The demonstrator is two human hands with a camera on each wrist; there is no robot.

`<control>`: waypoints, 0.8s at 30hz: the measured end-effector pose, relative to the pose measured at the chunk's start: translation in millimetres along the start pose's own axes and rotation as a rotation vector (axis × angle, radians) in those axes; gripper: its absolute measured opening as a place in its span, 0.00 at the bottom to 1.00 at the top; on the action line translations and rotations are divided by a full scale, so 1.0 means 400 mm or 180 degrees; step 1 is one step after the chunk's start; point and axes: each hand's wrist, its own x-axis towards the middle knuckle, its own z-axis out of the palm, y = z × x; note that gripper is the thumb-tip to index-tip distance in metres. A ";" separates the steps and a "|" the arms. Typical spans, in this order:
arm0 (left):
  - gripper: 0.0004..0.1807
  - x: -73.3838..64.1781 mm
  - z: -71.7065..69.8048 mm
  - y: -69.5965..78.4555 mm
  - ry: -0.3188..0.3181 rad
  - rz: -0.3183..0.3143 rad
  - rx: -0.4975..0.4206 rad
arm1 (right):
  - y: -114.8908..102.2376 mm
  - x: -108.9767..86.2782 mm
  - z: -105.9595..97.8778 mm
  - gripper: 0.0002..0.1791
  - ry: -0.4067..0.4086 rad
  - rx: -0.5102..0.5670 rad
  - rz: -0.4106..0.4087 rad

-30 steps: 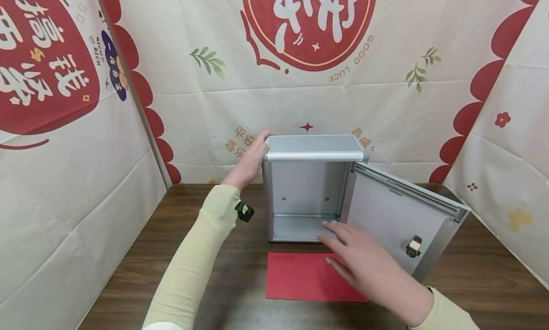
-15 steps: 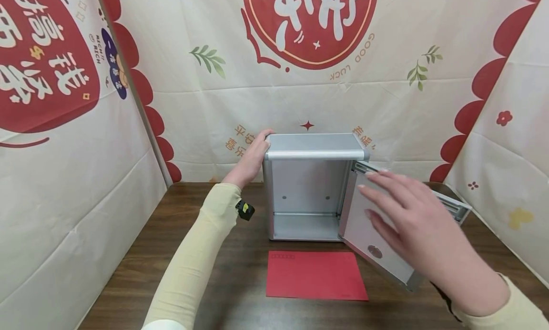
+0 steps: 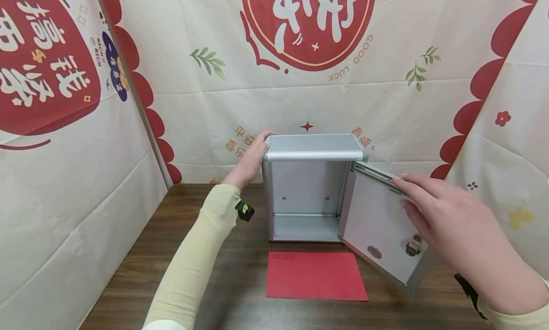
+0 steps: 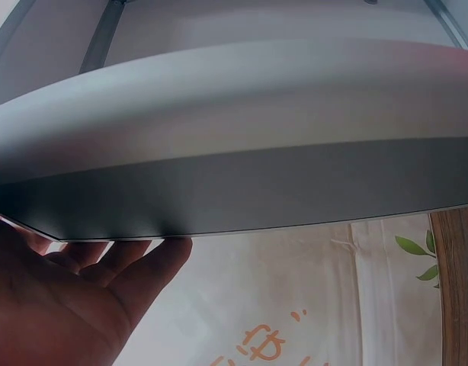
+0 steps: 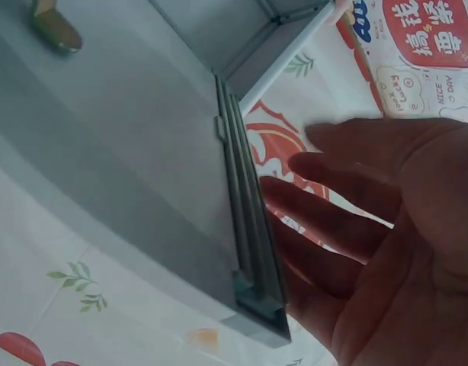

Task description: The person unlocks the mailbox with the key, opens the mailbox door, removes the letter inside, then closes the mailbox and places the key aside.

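A silver metal mailbox (image 3: 315,147) stands upright on the table, its front uncovered and no contents visible inside. My left hand (image 3: 250,162) grips its upper left side. In the left wrist view the fingers (image 4: 146,274) wrap the box's rear edge. Swung out to the right is the hinged door (image 3: 373,215), with a cam lock (image 3: 413,245) on its inner face. My right hand (image 3: 459,220) is at the door's top edge, fingers loosely extended. From the right wrist, those fingers (image 5: 325,213) lie spread beside the slotted edge; contact is unclear. A red envelope (image 3: 315,276) lies flat before the box.
The brown wooden table (image 3: 171,253) carries the box and envelope. Printed cloth (image 3: 206,110) hangs close behind the mailbox, and more cloth panels rise at the left and right. A small black device (image 3: 245,211) is strapped to the left wrist.
My right hand has moved from above the envelope, up and rightward across the door, to the door's outer top edge. The left hand, mailbox and envelope have stayed put.
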 end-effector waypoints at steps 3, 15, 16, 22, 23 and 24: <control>0.25 0.000 0.000 -0.001 0.0003 0.0015 -0.0009 | 0.007 -0.009 0.001 0.16 -0.0051 0.0028 0.0035; 0.26 -0.002 0.000 -0.004 0.0010 -0.0023 0.0001 | 0.011 -0.028 0.002 0.26 -0.0122 0.0163 -0.0011; 0.26 -0.002 0.000 -0.004 0.0010 -0.0019 0.0000 | 0.009 -0.027 0.003 0.18 -0.0081 0.0200 -0.0028; 0.25 -0.003 0.000 0.000 0.0002 -0.0004 -0.0047 | -0.021 -0.014 0.002 0.36 0.0138 0.0507 -0.0109; 0.25 -0.003 0.000 0.000 0.0006 -0.0017 -0.0047 | -0.028 -0.013 0.000 0.36 0.0132 0.0554 -0.0114; 0.25 -0.003 0.001 0.001 0.0008 -0.0028 -0.0046 | -0.035 -0.012 -0.002 0.36 0.0096 0.0596 -0.0099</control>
